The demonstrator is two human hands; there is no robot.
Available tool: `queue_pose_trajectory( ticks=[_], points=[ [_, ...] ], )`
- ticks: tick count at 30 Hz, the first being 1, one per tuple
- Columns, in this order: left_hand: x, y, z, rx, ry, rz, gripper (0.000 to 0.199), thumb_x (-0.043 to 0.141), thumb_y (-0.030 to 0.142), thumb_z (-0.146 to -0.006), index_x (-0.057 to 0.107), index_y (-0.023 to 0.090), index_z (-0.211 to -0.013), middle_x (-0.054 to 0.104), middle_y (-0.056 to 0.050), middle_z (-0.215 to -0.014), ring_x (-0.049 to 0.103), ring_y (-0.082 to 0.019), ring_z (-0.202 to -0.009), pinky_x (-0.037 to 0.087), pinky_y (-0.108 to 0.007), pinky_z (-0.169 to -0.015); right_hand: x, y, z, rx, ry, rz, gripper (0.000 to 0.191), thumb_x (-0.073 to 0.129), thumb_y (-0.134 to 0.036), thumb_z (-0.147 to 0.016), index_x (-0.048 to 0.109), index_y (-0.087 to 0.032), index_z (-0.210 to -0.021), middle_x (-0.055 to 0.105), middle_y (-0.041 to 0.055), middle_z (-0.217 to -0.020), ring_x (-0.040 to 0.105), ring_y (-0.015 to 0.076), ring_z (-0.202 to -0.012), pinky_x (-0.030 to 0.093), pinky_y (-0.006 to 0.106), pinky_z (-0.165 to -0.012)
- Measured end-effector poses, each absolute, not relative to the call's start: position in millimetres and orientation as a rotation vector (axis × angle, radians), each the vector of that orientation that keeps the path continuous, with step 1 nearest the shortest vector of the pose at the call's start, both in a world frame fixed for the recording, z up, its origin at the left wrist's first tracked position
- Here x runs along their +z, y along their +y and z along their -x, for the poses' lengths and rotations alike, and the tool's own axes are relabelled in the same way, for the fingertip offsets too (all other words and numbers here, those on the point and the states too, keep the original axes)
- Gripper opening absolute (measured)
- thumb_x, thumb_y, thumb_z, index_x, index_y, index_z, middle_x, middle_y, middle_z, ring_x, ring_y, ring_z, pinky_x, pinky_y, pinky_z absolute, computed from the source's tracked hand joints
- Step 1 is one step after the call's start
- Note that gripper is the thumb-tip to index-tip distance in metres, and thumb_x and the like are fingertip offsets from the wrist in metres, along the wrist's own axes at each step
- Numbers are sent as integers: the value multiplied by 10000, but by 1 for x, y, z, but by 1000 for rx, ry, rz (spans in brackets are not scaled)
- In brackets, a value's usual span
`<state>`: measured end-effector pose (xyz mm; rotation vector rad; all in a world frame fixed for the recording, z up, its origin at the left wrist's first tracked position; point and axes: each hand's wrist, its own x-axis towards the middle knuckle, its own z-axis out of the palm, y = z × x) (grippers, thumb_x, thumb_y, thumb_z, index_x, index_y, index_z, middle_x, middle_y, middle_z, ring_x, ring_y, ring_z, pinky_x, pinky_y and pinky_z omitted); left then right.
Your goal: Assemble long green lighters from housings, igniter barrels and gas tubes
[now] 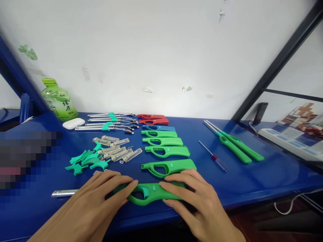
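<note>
A green long-nosed lighter point(151, 194) lies along the table's front edge, its metal tube pointing left and a teal trigger showing in its loop. My left hand point(106, 195) is closed around its neck, hiding where tube and handle meet. The fingers of my right hand point(193, 198) grip the handle's right end from above and below. Just behind it lies a green handle shell point(176, 166). More green shells point(166, 151), a blue one point(161, 128) and red ones point(153, 121) form a column farther back.
Left of the shells lie clear fuel tanks point(118, 153), teal triggers point(87, 158) and metal tubes with wires point(108, 127). A tea bottle point(59, 101) and white case point(73, 123) stand back left. To the right are a screwdriver point(214, 157) and two green lighters point(236, 148).
</note>
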<state>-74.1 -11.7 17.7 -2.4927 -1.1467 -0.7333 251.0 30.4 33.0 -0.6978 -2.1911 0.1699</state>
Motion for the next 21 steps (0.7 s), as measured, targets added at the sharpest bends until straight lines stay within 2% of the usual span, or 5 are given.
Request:
queue_pose_trajectory(
  ticks=[4,8,14,18,21],
  points=[
    [23,-20,79,-699,-1183,2442,556,545,98,-1101,682,355,-1574,820,54,-1459,734,-177,-1367,476,-279,-1262,35,26,-252,131,-2138,690,186,779,-309,-1146,877,-282,-1301,891,52,-1228,831,223,-1043,723,325,-899],
    [40,-10,85,-844,-1226,2322,357,529,262,-1191,739,357,-1463,840,33,-1339,763,-190,-1248,570,-290,-1085,37,31,-271,78,-1970,777,168,735,-271,-1151,878,-323,-1222,874,21,-1160,822,195,-1039,669,305,-927],
    [76,56,98,-656,-1320,2426,408,452,352,-1203,850,298,-1130,829,-38,-1022,761,-252,-953,592,-406,-837,28,67,-343,-333,-1747,1265,308,666,-501,-1154,888,-291,-1192,877,90,-1196,814,323,-1071,624,498,-1014],
    [87,106,98,-331,-1500,2545,199,690,370,-1146,812,215,-1117,808,-43,-1058,769,-241,-1033,648,-433,-923,14,82,-371,-357,-1706,1530,628,551,-777,-1105,912,-271,-1194,864,120,-1116,829,387,-1007,634,531,-851],
    [90,132,93,-116,-1647,2582,286,783,447,-1119,764,187,-1234,794,-58,-1198,782,-215,-1048,686,-434,-946,7,84,-375,-224,-1723,1610,645,554,-806,-1077,924,-289,-1182,859,107,-1095,841,339,-884,608,444,-699]
  ],
)
